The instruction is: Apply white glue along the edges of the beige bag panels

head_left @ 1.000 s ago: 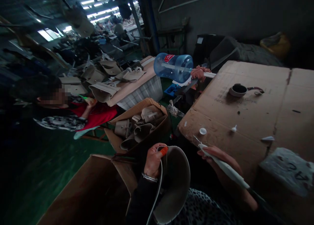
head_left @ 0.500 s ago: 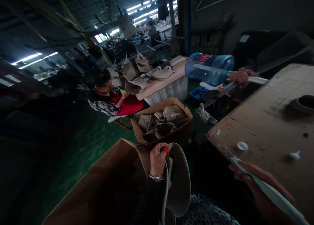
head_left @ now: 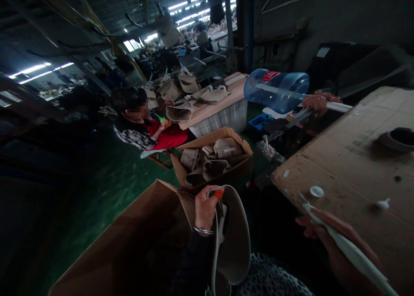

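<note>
My left hand [head_left: 205,209], with an orange cover on one fingertip, is closed on the upper edge of a beige bag [head_left: 238,235]. The bag hangs open by my lap, its lower end cut off by the frame. At the right, my right hand [head_left: 338,249] is closed around a long, pale, wrapped-looking tool [head_left: 355,253] with a thin needle-like tip. That tip points up and left, near the edge of the cardboard-topped table [head_left: 343,158], apart from the bag.
An open cardboard box [head_left: 113,240] stands left of my arm. Ahead, another box [head_left: 241,166] holds several beige bags. A seated person [head_left: 136,128] works beside a grey crate [head_left: 223,115]. A blue water bottle [head_left: 276,89], a white cap [head_left: 317,191] and a tape roll [head_left: 399,138] are at right.
My left hand and the bag have shifted slightly left and up. My right hand with the tool has moved a little left. The holds are unchanged.
</note>
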{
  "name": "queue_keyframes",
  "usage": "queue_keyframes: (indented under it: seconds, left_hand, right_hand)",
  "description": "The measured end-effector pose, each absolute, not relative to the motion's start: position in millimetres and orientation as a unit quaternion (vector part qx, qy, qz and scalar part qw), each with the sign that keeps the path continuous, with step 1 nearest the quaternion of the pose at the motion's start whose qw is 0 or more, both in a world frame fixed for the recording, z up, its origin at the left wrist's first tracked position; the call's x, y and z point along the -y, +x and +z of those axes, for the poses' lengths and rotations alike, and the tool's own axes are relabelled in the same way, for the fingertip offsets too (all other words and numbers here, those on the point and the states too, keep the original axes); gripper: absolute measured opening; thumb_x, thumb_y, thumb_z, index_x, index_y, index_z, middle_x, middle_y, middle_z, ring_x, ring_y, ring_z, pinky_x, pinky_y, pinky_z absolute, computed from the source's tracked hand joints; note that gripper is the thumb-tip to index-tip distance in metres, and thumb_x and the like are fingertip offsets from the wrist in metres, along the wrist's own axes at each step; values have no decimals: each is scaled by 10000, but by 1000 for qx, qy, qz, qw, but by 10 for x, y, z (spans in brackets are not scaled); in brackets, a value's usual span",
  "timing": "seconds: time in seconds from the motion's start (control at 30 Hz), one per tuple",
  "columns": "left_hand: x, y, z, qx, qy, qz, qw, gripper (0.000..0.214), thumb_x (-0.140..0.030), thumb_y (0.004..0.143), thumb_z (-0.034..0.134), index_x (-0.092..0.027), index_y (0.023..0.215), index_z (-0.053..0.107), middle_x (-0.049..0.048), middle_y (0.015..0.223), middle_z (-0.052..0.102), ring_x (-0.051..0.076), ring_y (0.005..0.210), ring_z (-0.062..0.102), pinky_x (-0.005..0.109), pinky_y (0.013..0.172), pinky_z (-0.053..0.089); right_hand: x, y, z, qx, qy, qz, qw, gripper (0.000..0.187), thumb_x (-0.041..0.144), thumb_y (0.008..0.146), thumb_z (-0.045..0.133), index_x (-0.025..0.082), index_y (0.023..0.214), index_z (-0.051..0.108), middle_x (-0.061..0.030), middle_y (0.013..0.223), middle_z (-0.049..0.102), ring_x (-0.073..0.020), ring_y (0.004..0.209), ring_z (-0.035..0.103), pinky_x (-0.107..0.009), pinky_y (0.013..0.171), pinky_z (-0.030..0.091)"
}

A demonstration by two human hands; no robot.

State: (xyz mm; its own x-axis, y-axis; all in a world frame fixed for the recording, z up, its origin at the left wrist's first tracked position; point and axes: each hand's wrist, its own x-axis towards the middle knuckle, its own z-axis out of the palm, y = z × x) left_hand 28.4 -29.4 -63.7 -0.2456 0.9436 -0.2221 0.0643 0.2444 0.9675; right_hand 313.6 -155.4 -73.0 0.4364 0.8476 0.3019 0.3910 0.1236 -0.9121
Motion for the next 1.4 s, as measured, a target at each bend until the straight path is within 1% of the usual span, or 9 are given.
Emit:
queue_keyframes:
  seconds: [0.1,0.2,0.3,0.47,0.57,0.87,1.0,1.13,1.4]
  left_hand:
    - [263,222,-487,-632,379,547,397,193,-296,652,813,-151,756,740,-24,665,669,103,618,540,220,618,424]
    - [226,192,-266,-610,340,640,320,191,-262,634,810,-149,761,722,-32,666,673,110,628,553,228,627,419]
    - [180,248,-91,-583,297,718,236,199,-229,635,801,-149,789,703,-39,700,669,115,650,559,241,647,424]
    - [73,370,-112,-576,281,758,120,171,-234,680,766,-158,805,677,-51,739,625,120,699,545,265,700,429]
    - [23,394,-203,-574,275,762,121,172,-250,693,756,-165,799,650,-57,744,597,124,714,539,273,713,425]
    - [197,351,-331,-612,282,726,139,180,-277,717,750,-170,821,649,-52,755,592,125,720,528,269,717,424]
    - [235,349,-398,-634,269,706,166,231,-357,745,733,-183,860,635,-39,790,611,138,738,552,278,724,448]
    - [237,396,-402,-629,266,711,171,213,-342,740,731,-188,852,637,-40,779,610,135,737,546,267,722,449]
    - [349,488,-404,-635,285,691,194,260,-379,753,737,-193,909,645,-24,841,628,145,773,580,279,746,461]
  right_hand:
    - [1473,3063,-628,512,-600,257,558,304,385,956,630,283,1242,623,5,831,781,-169,618,709,-258,634,632]
    - [1367,2933,-603,539,-561,289,559,248,337,962,639,273,1197,590,-28,959,775,-177,702,732,-272,653,634]
    - [1262,2723,-672,544,-543,286,572,307,327,940,676,258,1201,530,-60,1064,731,-202,867,737,-316,756,638]
    - [1090,2377,-835,542,-536,296,575,397,353,933,674,260,1258,465,-87,1174,664,-205,918,717,-335,785,619]
    - [1016,2245,-850,558,-541,286,560,406,342,927,676,249,1259,462,-85,1143,667,-212,955,705,-329,818,597]
    - [1276,2169,-849,639,-561,265,455,416,402,909,661,237,1246,483,-59,1023,661,-198,751,679,-289,657,565]
    - [1363,2175,-950,647,-549,290,444,441,421,894,678,244,1241,471,-71,1068,659,-207,782,696,-287,671,590]
    - [1345,2170,-1045,647,-546,274,456,441,403,912,652,242,1276,464,-83,1089,658,-211,789,706,-291,680,605]
    - [1336,2214,-1203,675,-539,212,457,395,192,938,441,203,1333,445,-153,1196,612,-261,990,700,-367,779,623]
